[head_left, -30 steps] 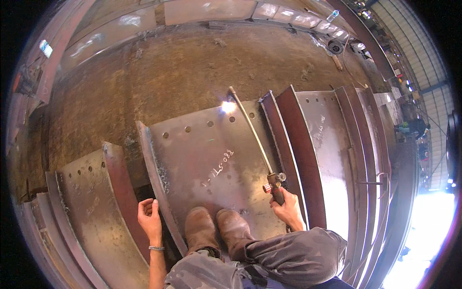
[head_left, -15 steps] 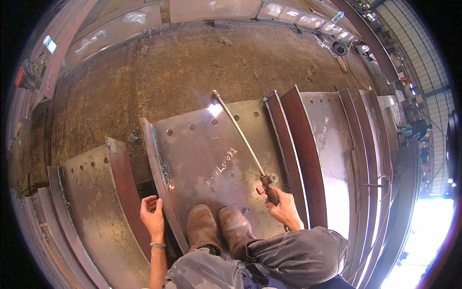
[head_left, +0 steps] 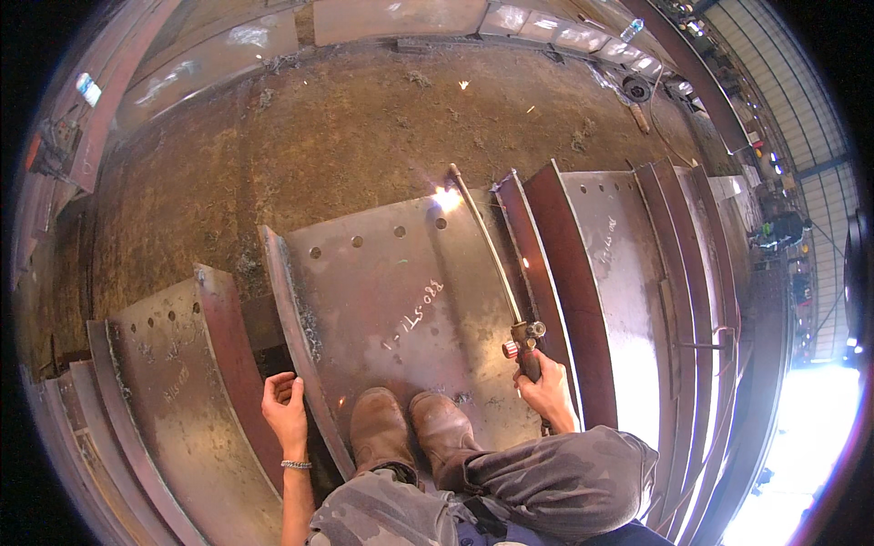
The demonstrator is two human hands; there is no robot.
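Extending across a steel beam [head_left: 355,300]: one gas torch [head_left: 498,267], slim metal tube, bent head, bright flame [head_left: 446,200] at the beam's far edge, near a row of holes. Handling, as judged: stiff, moderately weighted toward the valve end, front end dangerously hot; best taken by the dark handle behind the red-marked knob [head_left: 510,349], clear of the tube. Hands: right hand [head_left: 549,393] wrapped round that handle; left hand [head_left: 286,411] loosely curled, nothing visible in it, just beside the left flange [head_left: 293,328]. Beam: likely very heavy, rigid. Boots [head_left: 380,426]: brown pair, on the beam. Outward: similar beams [head_left: 168,373] either side; brown ground [head_left: 346,127] beyond, strewn with grey scraps.
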